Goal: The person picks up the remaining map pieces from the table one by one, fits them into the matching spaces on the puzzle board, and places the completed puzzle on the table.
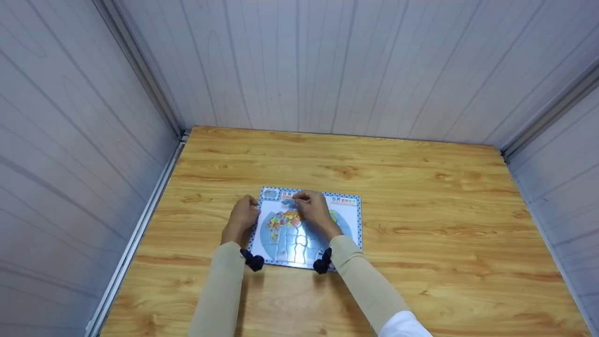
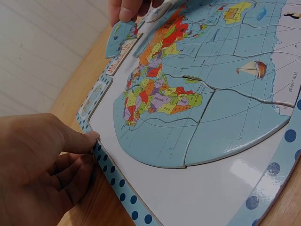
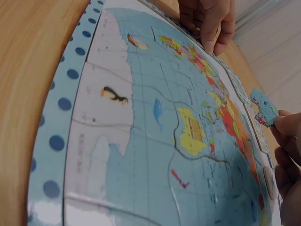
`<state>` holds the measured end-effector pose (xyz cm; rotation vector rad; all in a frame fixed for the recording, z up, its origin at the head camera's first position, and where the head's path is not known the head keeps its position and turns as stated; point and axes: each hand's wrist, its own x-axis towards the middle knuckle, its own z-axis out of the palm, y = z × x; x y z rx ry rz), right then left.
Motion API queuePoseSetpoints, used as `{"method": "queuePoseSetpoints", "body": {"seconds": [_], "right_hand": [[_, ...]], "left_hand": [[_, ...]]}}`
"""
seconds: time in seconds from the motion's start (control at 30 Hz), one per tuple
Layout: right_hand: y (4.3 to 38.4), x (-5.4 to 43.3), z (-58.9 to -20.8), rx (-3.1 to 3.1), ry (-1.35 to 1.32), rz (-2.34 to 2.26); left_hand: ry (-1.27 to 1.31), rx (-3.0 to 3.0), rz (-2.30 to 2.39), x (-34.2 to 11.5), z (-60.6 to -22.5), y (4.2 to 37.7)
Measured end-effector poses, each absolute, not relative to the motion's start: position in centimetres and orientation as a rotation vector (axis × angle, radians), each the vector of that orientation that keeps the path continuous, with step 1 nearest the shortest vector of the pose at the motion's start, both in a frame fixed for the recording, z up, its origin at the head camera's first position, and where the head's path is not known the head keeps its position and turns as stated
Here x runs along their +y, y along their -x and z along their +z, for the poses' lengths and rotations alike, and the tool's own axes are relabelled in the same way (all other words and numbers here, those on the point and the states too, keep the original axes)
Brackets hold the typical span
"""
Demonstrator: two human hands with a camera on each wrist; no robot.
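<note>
A world-map jigsaw puzzle (image 1: 299, 236) lies on the table, its blue pieces set in a white board (image 2: 211, 197) with a dotted blue border. My right hand (image 1: 314, 208) pinches a loose blue puzzle piece (image 2: 121, 38) between thumb and fingers, raised over the far part of the board. In the right wrist view that piece (image 3: 265, 107) shows a curved outer edge. At the board's left edge, my left hand (image 1: 243, 214) grips the border, thumb on top and fingers curled at the side, as the left wrist view shows.
The board rests on a wood-grain table (image 1: 444, 224). Pale panel walls (image 1: 299, 65) stand at the back, left and right. Black wrist mounts (image 1: 252, 260) hang below both wrists, over the board's near edge.
</note>
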<state>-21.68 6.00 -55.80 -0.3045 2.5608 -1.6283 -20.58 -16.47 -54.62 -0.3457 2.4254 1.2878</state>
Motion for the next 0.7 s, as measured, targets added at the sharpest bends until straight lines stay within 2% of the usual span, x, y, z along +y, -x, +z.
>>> {"method": "queuePoseSetpoints", "body": {"seconds": [0.7], "right_hand": [[21.26, 4.94, -56.07, 2.457, 0.350, -1.613]], "left_hand": [[0.325, 2.464, 1.276, -16.47, -54.73, 20.56]]}}
